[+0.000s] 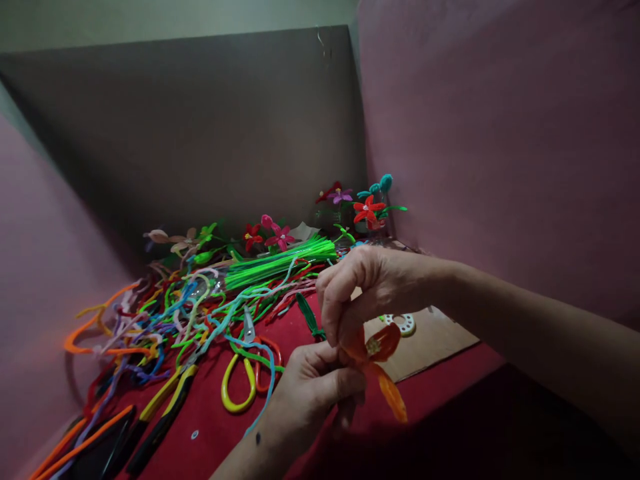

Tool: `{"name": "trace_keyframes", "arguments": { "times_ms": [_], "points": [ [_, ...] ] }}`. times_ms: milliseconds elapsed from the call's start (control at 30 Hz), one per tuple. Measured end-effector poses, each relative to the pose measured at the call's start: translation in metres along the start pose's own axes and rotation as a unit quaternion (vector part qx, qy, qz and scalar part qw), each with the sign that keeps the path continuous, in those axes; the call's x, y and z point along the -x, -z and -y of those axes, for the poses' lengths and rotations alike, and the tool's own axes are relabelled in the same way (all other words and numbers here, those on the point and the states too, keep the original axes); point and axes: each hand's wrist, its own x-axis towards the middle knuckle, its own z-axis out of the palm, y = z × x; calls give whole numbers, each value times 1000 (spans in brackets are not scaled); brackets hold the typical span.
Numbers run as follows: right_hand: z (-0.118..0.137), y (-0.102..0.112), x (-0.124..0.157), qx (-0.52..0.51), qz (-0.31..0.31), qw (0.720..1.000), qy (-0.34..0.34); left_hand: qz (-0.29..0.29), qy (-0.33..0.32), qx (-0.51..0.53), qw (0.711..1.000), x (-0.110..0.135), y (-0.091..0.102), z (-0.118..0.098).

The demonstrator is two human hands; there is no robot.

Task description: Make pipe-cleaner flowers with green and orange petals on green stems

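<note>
An orange fuzzy pipe-cleaner flower (387, 343) with a pale yellow centre is held up between my hands above the front of the table. Its petals face right, and one long petal hangs down. My left hand (320, 383) is closed on the flower from below, around its base. From above, my right hand (350, 287) pinches at a petal near the same spot, fingertips close to the left ones. A dark green looped leaf (309, 315) shows just left of my hands; whether it joins the flower's stem is hidden.
Red-and-yellow-handled scissors (239, 383) and yellow-black pliers (167, 403) lie left on the red cloth (205, 413). Tangled pipe cleaners (165, 320) and a green bundle (280, 262) lie behind. Cardboard (430, 350) bears a holed white disc (404, 325). Finished flowers (369, 210) stand at the back.
</note>
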Motion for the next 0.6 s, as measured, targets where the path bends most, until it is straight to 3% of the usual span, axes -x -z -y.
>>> {"name": "trace_keyframes", "arguments": {
  "times_ms": [200,600],
  "points": [
    [-2,-1,-12,-9,73,997,-1,1,9,-4,1000,1,1,3],
    [-3,-1,-19,-9,53,998,-19,-11,-9,17,1000,-2,5,7]
  ]
}}
